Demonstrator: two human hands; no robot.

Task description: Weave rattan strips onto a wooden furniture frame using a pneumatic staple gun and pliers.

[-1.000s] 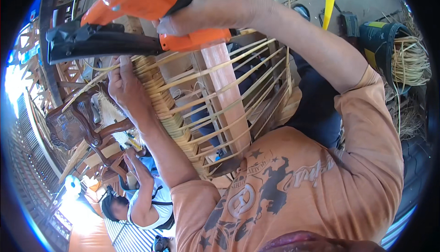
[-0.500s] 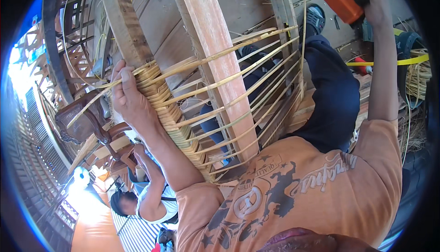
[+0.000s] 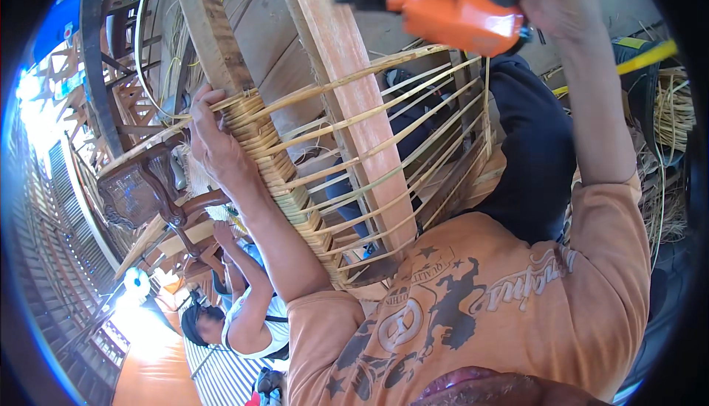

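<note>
My left hand (image 3: 218, 148) is closed at the woven edge of a wooden frame, gripping a rattan strip (image 3: 148, 142) whose loose end sticks out to the left. Tight pale weaving (image 3: 277, 166) wraps the bar beside that hand. From it, several long rattan strips (image 3: 384, 119) run rightward across a pinkish plank (image 3: 343, 74). My right hand (image 3: 557, 4) is wrapped round the handle of an orange-and-black nail gun (image 3: 454, 15), slightly blurred, held above the far end of the frame. Its dark nose points left, apart from the rattan.
A co-worker (image 3: 244, 317) in a white top sits at the lower left, near a carved wooden chair (image 3: 136, 188). Bundled rattan (image 3: 673, 111) and a yellow strap-like hose (image 3: 646, 57) are on the right. Stacked wooden frames (image 3: 96, 59) stand at the far left.
My right hand has swung the nail gun leftward from the upper right, over the frame. My left hand stays at the woven edge, still on the rattan strip, having shifted slightly.
</note>
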